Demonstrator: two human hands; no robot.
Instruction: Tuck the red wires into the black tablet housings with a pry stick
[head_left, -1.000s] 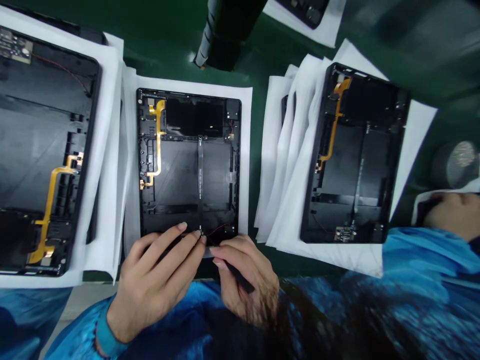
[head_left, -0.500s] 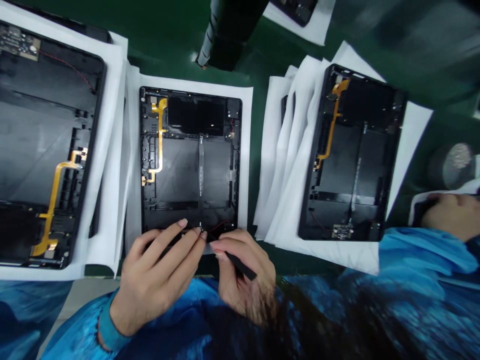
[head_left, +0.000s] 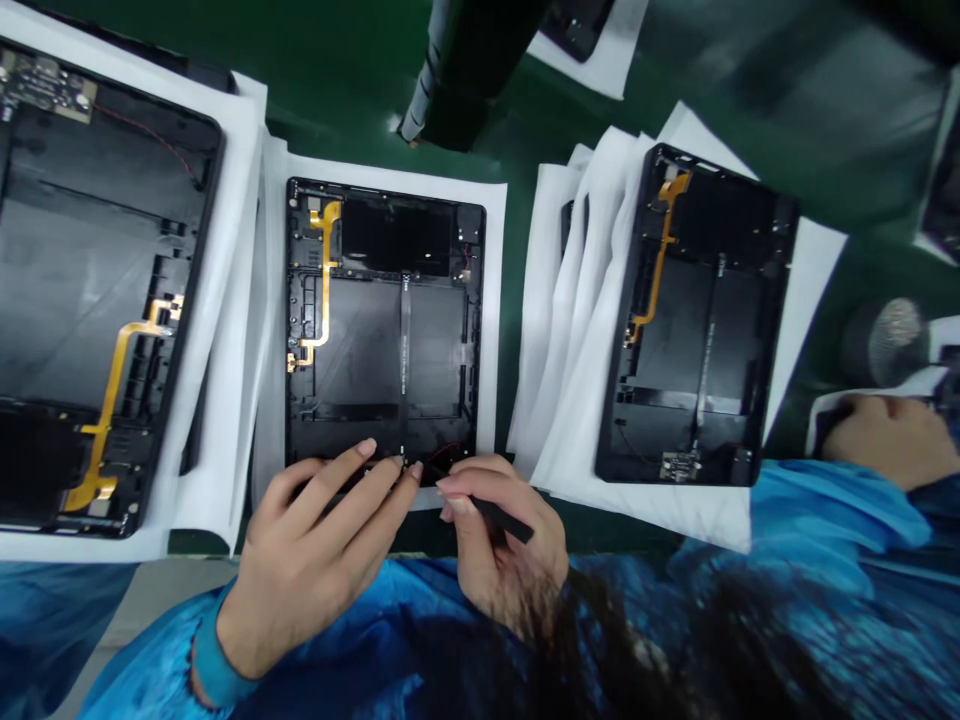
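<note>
An open black tablet shell (head_left: 382, 320) lies on a white sheet (head_left: 495, 300) in front of me, with an orange flex cable at its upper left and a thin red wire near its bottom edge. My left hand (head_left: 315, 560) rests at the shell's bottom edge, fingertips pinched on a tiny part I cannot make out. My right hand (head_left: 502, 550) is closed round a thin black tool (head_left: 499, 518) whose tip points at the same spot.
A second open shell (head_left: 97, 290) lies at the left and a third shell (head_left: 697, 320) rests on a stack of white sheets at the right. Another person's hand (head_left: 889, 440) and blue sleeve are at the far right. A dark post (head_left: 465, 60) stands behind.
Both hands stay at the shell's bottom edge. The right hand has turned slightly, and the black tool now lies flatter. The view has shifted a little.
</note>
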